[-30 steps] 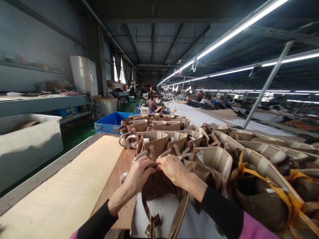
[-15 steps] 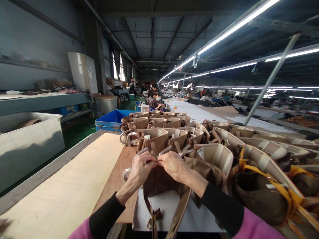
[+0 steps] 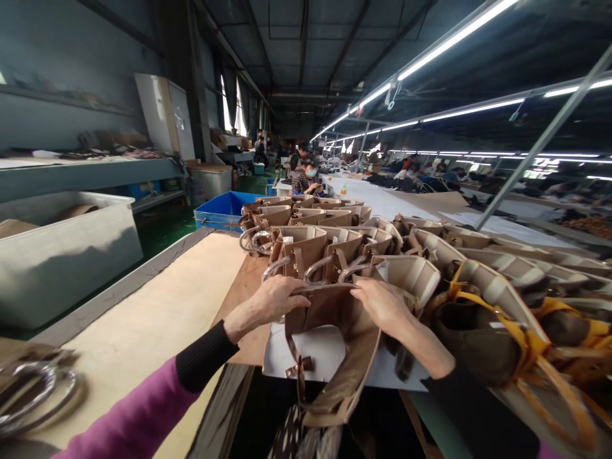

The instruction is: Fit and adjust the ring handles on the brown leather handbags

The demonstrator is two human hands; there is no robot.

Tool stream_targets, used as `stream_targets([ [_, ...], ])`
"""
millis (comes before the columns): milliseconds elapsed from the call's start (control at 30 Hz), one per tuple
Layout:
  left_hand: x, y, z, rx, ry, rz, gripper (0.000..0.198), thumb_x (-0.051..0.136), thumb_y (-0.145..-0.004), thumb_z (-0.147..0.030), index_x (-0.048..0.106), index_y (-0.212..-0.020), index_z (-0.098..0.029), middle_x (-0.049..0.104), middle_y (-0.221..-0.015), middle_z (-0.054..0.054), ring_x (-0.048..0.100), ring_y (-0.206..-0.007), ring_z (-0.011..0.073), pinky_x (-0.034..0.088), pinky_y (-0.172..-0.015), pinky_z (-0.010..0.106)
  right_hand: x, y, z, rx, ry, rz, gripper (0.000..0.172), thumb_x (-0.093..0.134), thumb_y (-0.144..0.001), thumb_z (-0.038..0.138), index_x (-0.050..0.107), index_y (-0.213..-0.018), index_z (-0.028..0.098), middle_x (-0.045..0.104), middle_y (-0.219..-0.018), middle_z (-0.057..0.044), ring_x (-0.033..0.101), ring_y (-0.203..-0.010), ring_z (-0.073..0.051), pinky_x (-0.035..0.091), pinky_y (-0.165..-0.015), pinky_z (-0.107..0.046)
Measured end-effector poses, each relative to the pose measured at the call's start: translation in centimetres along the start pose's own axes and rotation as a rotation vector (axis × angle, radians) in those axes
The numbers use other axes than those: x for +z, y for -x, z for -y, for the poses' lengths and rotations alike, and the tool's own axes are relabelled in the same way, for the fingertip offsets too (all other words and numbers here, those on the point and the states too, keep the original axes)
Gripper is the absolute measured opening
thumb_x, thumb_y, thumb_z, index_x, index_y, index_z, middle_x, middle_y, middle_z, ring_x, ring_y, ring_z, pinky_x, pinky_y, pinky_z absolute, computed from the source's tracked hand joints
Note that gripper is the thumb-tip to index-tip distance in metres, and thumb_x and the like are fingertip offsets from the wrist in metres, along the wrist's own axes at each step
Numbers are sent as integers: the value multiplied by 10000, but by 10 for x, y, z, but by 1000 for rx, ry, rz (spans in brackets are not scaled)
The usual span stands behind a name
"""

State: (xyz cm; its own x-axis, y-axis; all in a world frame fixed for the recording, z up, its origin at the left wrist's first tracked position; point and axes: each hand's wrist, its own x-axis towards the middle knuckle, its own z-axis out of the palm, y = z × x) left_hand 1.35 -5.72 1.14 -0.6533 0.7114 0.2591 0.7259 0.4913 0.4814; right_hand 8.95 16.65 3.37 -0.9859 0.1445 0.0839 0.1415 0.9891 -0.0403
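A brown handbag (image 3: 356, 319) stands in front of me at the table's near end, its lower part tipped towards me and a strap with a metal buckle (image 3: 299, 366) hanging at its left side. My left hand (image 3: 275, 299) is closed on the left end of the bag's top edge, thumb on the near side. At the right end of the same edge, my right hand (image 3: 385, 307) grips with bent fingers; some of its fingertips are hidden behind the edge. Plastic-wrapped handles (image 3: 318, 271) rise just behind the bag. Under it lies a white sheet (image 3: 277, 357).
Rows of similar brown bags (image 3: 306, 242) fill the table beyond. Bags with yellow straps (image 3: 521, 331) crowd the right. A pale board (image 3: 157, 319) lies left, with wrapped handles (image 3: 43, 395) at its near end. A blue bin (image 3: 220, 210) and a white bin (image 3: 71, 255) stand beyond.
My hands have parted from a pinch together at the middle of the bag's top edge to its two ends. The bag's lower part now opens out towards me, and the view has shifted.
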Motion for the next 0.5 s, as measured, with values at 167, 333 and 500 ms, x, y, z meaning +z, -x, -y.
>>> stream_targets([
  [167, 0, 7, -23, -58, -238, 55, 180, 508, -854, -243, 678, -833, -187, 667, -723, 46, 626, -685, 181, 418, -625, 250, 2, 11, -1, -42, 8, -73, 182, 506, -902, 238, 625, -797, 150, 659, -789, -98, 626, -811, -252, 397, -693, -322],
  [333, -6, 4, -51, 17, -430, 53, 225, 473, -888, -248, 664, -869, -130, 680, -761, 119, 654, -705, 262, 448, -608, 314, -15, 21, 24, -243, -52, -168, 191, 642, -768, 117, 634, -948, 182, 658, -1012, -91, 556, -1041, -268, 349, -896, -363],
  [500, -17, -1, -89, 147, -497, 61, 169, 510, -827, -125, 654, -739, -112, 647, -668, 116, 635, -621, 258, 444, -557, 315, -23, 20, 30, -413, -250, -133, 91, 605, -786, 200, 659, -714, 208, 687, -730, -21, 626, -710, -194, 420, -637, -257],
])
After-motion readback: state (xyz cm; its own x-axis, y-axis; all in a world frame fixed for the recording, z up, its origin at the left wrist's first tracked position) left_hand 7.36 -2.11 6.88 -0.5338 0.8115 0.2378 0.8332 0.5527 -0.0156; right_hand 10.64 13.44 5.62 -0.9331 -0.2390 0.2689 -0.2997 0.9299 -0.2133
